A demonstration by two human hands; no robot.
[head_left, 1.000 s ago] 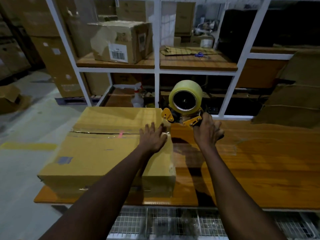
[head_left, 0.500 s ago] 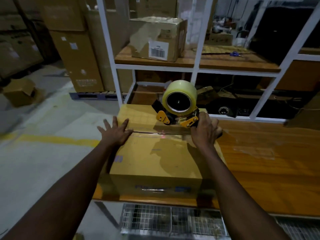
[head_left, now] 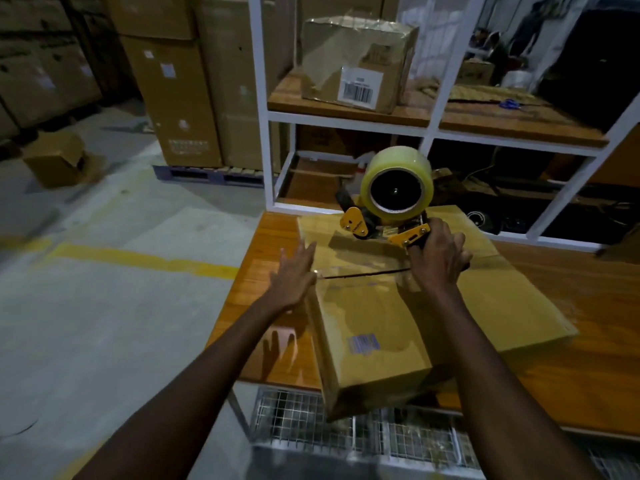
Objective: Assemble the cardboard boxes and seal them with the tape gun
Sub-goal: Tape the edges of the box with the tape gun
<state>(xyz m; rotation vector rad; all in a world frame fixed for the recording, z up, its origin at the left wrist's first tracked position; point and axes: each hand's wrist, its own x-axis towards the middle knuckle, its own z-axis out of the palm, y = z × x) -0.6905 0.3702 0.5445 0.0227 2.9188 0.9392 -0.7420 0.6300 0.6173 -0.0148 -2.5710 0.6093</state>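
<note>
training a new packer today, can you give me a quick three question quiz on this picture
1. True or false: the right hand holds the tape gun.
2. What does the box sit on: A floor, B wooden table, C shelf?
3. What is the left hand doing?

Key
1. True.
2. B, with its near corner past the table's edge.
3. It is open, fingers spread, at the box's left edge by the seam.

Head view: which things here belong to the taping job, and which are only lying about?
For the job:
- cardboard box on the table
- tape gun, held by the right hand
- left hand, open at the box's left edge

Lying about:
- labelled box on the shelf
- scissors
- small box on the floor
</note>
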